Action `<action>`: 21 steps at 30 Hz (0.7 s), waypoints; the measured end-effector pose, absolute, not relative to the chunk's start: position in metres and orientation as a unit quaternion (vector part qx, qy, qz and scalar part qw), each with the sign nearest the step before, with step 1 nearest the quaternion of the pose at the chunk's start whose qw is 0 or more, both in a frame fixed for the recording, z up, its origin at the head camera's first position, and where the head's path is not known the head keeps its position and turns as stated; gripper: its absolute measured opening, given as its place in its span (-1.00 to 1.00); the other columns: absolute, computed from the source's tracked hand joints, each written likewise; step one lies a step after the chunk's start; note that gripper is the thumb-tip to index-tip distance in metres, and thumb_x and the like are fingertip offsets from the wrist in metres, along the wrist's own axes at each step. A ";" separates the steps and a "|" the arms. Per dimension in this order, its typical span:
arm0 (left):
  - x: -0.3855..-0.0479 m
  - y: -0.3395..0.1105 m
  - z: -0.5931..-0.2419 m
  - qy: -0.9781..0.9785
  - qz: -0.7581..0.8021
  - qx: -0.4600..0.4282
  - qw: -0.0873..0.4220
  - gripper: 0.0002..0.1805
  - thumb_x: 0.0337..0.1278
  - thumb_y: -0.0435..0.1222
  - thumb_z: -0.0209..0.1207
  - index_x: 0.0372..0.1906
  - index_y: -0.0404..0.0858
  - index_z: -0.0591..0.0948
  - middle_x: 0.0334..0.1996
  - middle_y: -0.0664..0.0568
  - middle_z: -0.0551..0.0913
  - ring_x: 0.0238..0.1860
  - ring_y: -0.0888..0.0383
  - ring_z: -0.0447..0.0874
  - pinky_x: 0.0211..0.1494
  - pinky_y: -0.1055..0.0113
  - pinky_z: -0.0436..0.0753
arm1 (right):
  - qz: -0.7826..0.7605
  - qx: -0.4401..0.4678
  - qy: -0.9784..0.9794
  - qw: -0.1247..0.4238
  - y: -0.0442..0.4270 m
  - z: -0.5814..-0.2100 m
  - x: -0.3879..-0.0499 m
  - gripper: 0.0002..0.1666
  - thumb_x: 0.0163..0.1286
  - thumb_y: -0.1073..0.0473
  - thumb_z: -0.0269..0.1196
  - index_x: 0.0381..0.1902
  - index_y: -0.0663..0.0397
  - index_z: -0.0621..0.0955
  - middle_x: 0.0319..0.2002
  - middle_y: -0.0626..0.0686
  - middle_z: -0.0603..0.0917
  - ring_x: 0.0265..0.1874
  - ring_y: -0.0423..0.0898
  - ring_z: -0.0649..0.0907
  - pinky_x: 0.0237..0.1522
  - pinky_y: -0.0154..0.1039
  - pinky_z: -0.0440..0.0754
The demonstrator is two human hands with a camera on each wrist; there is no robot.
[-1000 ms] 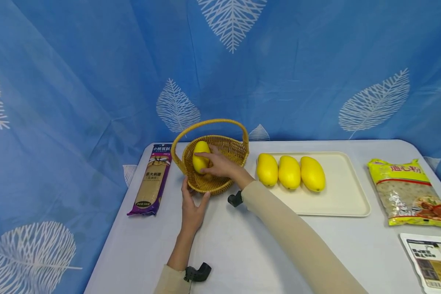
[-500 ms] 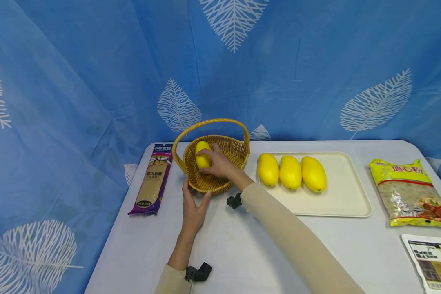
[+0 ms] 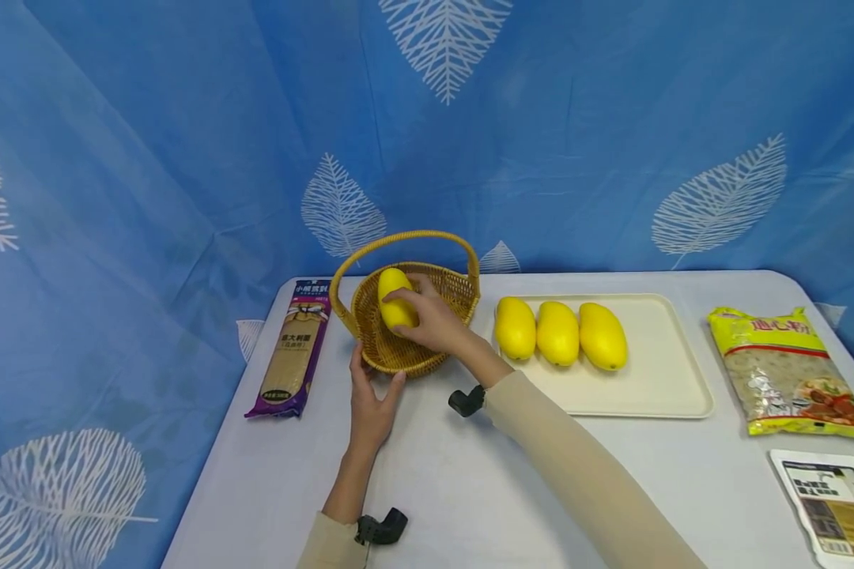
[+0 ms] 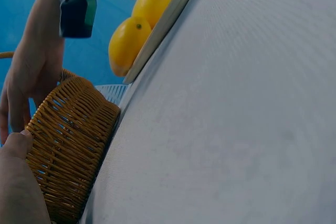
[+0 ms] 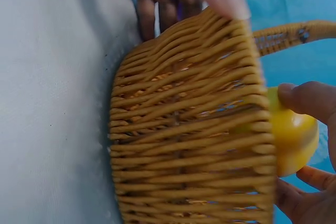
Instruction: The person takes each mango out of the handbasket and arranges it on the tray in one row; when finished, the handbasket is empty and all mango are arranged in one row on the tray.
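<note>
A yellow mango [image 3: 393, 280] is inside the wicker basket [image 3: 416, 365], tilted, its upper end toward the back left. My right hand [image 3: 437, 322] pinches this mango between thumb and fingers; the right wrist view shows the mango [image 5: 298, 135] rising past the rim. My left hand [image 3: 372, 411] holds the basket's near left side, thumb at the rim and fingers against the outer wall. Some of those fingers are hidden by the basket in the right wrist view. The arched handle stands upright over the basket.
Several things lie around: a cream tray [image 3: 655, 379] right of the basket bears three mangoes [image 3: 558, 333] in a row. A purple spaghetti packet [image 3: 293, 352] lies left of the basket. Far right are a yellow-topped food bag [image 3: 790, 371] and a white-edged packet [image 3: 829, 506].
The mango in the basket has been lifted slightly and turned, its upper end now leaning left. My right hand has shifted a little right with its grip on it. The left hand stays put.
</note>
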State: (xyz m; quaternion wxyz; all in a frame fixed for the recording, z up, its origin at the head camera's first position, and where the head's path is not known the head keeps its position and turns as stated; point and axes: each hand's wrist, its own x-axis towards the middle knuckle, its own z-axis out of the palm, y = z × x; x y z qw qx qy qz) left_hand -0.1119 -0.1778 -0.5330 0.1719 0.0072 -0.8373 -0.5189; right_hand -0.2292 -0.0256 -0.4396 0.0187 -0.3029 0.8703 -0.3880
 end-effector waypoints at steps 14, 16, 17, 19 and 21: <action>-0.110 -0.176 -0.531 -0.838 -0.519 0.009 0.169 -0.05 0.30 -0.11 0.21 0.57 -0.11 -0.13 0.55 -0.13 0.01 0.44 -0.09 0.19 0.44 -0.11 0.26 | -0.411 -0.310 0.856 -0.058 0.026 -0.423 -0.193 -0.50 0.22 0.16 0.40 0.14 -0.18 0.60 0.46 0.17 0.17 0.32 0.18 0.41 0.15 0.08 0.58; -0.110 -0.176 -0.531 -0.837 -0.521 0.011 0.168 -0.05 0.30 -0.12 0.21 0.57 -0.09 -0.13 0.55 -0.11 0.01 0.44 -0.08 0.19 0.45 -0.09 0.25 | -0.412 -0.308 0.855 -0.067 0.036 -0.422 -0.188 -0.50 0.21 0.18 0.40 0.13 -0.19 0.59 0.46 0.16 0.16 0.33 0.17 0.41 0.17 0.08 0.57; -0.111 -0.176 -0.531 -0.837 -0.521 0.013 0.167 -0.05 0.30 -0.12 0.21 0.57 -0.08 -0.13 0.55 -0.11 0.02 0.44 -0.07 0.19 0.46 -0.08 0.24 | -0.412 -0.306 0.855 -0.072 0.042 -0.421 -0.186 -0.50 0.21 0.18 0.41 0.13 -0.19 0.59 0.47 0.16 0.16 0.34 0.17 0.39 0.18 0.09 0.56; -0.111 -0.176 -0.530 -0.835 -0.525 0.013 0.166 -0.05 0.29 -0.14 0.22 0.57 -0.07 -0.13 0.55 -0.11 0.02 0.45 -0.07 0.18 0.47 -0.08 0.22 | -0.411 -0.303 0.856 -0.082 0.052 -0.420 -0.181 -0.49 0.20 0.19 0.41 0.12 -0.19 0.59 0.47 0.18 0.15 0.34 0.17 0.40 0.20 0.10 0.55; -0.111 -0.176 -0.530 -0.833 -0.528 0.014 0.163 -0.05 0.29 -0.14 0.22 0.57 -0.04 -0.13 0.54 -0.10 0.03 0.44 -0.06 0.19 0.47 -0.06 0.21 | -0.409 -0.296 0.858 -0.089 0.063 -0.419 -0.177 -0.48 0.19 0.20 0.42 0.12 -0.19 0.60 0.47 0.19 0.15 0.30 0.18 0.43 0.20 0.09 0.55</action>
